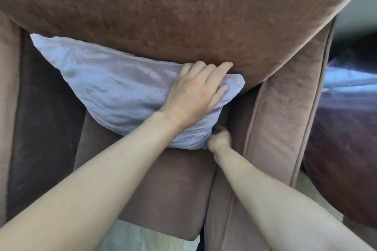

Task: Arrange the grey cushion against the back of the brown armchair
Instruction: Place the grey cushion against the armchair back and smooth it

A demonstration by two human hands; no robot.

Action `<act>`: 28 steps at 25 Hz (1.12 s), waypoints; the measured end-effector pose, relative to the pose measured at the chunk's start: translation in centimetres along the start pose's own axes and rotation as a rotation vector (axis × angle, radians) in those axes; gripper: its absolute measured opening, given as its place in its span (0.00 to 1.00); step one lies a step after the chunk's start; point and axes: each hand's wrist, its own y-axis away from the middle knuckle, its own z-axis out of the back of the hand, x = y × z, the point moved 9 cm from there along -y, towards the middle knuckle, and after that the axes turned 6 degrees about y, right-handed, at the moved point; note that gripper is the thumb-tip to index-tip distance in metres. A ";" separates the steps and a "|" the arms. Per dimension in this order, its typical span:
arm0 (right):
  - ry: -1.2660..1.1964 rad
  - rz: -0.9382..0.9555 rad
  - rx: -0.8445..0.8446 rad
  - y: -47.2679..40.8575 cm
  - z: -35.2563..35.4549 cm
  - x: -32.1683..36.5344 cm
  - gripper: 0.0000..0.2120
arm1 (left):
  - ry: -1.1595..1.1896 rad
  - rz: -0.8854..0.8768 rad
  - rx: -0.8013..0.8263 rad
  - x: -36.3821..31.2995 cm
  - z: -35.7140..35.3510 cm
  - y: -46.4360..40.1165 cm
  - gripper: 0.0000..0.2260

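Observation:
The grey cushion [114, 85] lies tilted on the brown armchair's seat [169, 191], its upper edge tucked against the chair's back [163, 12]. My left hand [195, 93] lies flat on the cushion's right part, fingers spread toward the backrest. My right hand [219, 139] is closed on the cushion's lower right corner, beside the right armrest; its fingers are partly hidden under the fabric.
The right armrest [285, 116] runs close beside my right hand, and the left armrest [10, 87] borders the seat on the other side. A dark cushion-like shape [346, 159] lies right of the chair. Pale floor [142, 240] shows below the seat.

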 end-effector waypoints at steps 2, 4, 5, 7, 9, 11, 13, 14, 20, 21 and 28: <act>-0.018 -0.084 -0.056 -1.4 -1.8 -2.3 0.19 | 0.048 0.051 -0.028 1.0 -0.3 -0.2 0.12; -0.029 -0.109 -0.108 -1.9 -3.1 -4.2 0.13 | 0.180 0.115 -0.174 1.8 0.7 -0.3 0.12; -0.016 -0.102 -0.114 -2.1 -3.8 -5.3 0.11 | 0.230 0.142 -0.236 1.7 1.2 -0.4 0.12; 0.019 -0.091 -0.109 -1.8 -4.9 -6.9 0.09 | 0.253 0.171 -0.289 0.9 2.1 -0.5 0.11; 0.036 -0.118 -0.120 -1.4 -5.2 -7.7 0.09 | 0.217 0.171 -0.347 0.8 3.4 -0.3 0.10; 0.023 -0.148 -0.159 -1.8 -4.9 -8.1 0.10 | 0.173 0.184 -0.434 1.0 4.8 0.0 0.10; 0.015 -0.182 -0.149 -2.7 -4.9 -8.0 0.10 | 0.153 0.218 -0.477 0.8 5.3 0.1 0.10; 0.043 -0.196 -0.104 -3.0 -5.2 -8.0 0.09 | 0.144 0.234 -0.469 0.7 5.1 0.0 0.10; 0.254 -0.173 0.008 -3.2 -4.8 -6.9 0.08 | 0.089 0.218 -0.323 -0.3 3.1 -0.3 0.09; 0.223 -0.157 -0.031 -2.5 -4.4 -6.8 0.10 | 0.105 0.193 -0.277 -0.3 2.9 -0.2 0.10; -0.572 0.138 -0.340 5.5 3.0 1.9 0.15 | 0.170 0.221 -0.035 -1.2 0.8 -0.9 0.11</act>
